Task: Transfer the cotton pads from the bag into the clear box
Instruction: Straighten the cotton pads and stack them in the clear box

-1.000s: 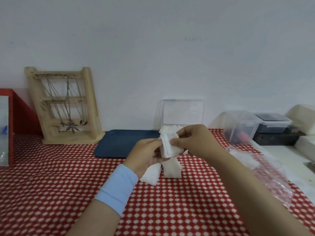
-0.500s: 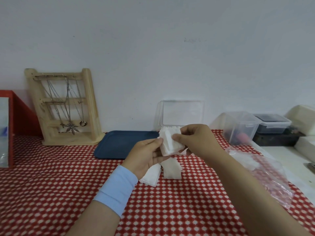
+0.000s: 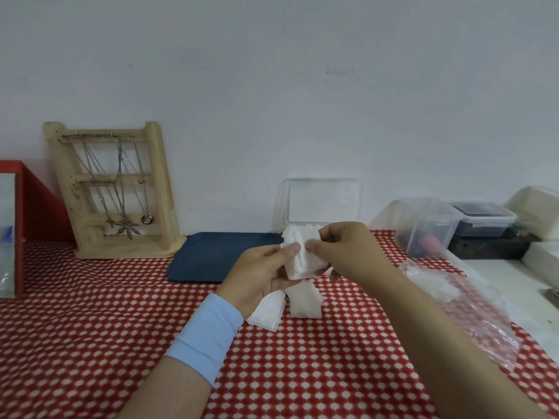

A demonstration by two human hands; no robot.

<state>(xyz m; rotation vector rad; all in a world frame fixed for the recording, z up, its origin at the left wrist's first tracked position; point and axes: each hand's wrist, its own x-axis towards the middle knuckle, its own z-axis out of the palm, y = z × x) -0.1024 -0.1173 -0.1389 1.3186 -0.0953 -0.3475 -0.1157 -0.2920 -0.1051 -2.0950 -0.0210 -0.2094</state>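
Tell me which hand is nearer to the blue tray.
Left. The left hand is at the right edge of the blue tray; the right hand is farther right, past the cotton pads.

Both yr hands are raised in front of you, fingertips nearly meeting. L hand (image 3: 257,276) comes in from bottom left, thumb on top, pinching a stack of cotton pads (image 3: 302,263); light-blue wristband (image 3: 205,337) on that wrist. R hand (image 3: 348,252) reaches in from bottom right, forearm bare, fingers curled, pinching the same stack from the opposite side.
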